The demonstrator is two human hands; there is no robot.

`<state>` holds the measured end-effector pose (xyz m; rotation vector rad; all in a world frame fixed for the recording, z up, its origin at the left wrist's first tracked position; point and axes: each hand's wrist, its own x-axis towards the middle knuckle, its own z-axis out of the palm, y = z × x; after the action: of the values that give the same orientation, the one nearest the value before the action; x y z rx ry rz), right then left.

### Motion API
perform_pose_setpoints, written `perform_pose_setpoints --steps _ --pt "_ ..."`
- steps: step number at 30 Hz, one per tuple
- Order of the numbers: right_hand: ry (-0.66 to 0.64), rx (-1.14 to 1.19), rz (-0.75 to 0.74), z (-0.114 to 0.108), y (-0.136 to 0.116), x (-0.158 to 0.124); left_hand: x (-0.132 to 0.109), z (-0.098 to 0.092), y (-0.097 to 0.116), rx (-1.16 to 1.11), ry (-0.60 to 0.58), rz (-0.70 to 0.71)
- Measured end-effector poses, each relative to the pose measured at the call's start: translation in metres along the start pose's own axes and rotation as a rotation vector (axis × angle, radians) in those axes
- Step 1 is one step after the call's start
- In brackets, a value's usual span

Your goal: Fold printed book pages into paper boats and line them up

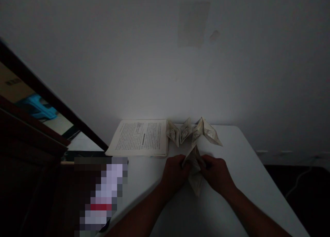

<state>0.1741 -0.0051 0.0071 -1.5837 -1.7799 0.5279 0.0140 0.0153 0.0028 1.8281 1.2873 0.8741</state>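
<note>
Between my two hands is a piece of folded printed paper (195, 176), with one point up and another pointing down toward me. My left hand (175, 172) is closed on its left side, the thumb over the paper. On the opposite side my right hand (215, 171) pinches the paper; some fingertips of both hands are hidden behind it. Just beyond stand several folded paper shapes (185, 131) in a row, with pointed corners and open hollows. A stack of printed pages (140, 138) lies flat to their left.
The white table (219, 216) has its far edge against a grey wall (129, 58). A blurred-out device (105, 192) sits at the table's left edge. Further left are a dark-framed mirror (51, 96) and dark wood. A pale cable (299, 180) hangs at the right.
</note>
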Motion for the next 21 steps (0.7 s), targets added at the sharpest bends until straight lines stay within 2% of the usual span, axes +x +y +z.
perform_pose_setpoints --steps 2,5,9,12,14,19,21 --pt "-0.009 0.103 0.045 0.000 0.001 0.000 0.001 -0.001 -0.002 -0.139 -0.039 -0.031" --pt "-0.062 0.382 0.119 0.001 0.004 0.001 0.003 -0.003 -0.002 -0.447 -0.173 -0.054" --pt "-0.115 0.655 0.196 0.004 0.003 0.003 0.006 -0.007 0.003 -0.751 -0.303 0.017" --pt "-0.123 0.699 0.226 0.006 0.002 0.003 0.006 -0.007 0.007 -0.752 -0.332 0.145" --pt "-0.139 0.717 0.224 0.008 0.002 0.002 0.004 -0.006 0.008 -0.695 -0.330 0.180" --pt "-0.169 0.711 0.208 0.011 0.002 0.001 0.001 -0.008 0.013 -0.470 -0.305 0.054" --pt "-0.138 0.702 0.173 0.010 0.002 0.000 0.002 -0.012 0.018 -0.462 -0.280 0.023"
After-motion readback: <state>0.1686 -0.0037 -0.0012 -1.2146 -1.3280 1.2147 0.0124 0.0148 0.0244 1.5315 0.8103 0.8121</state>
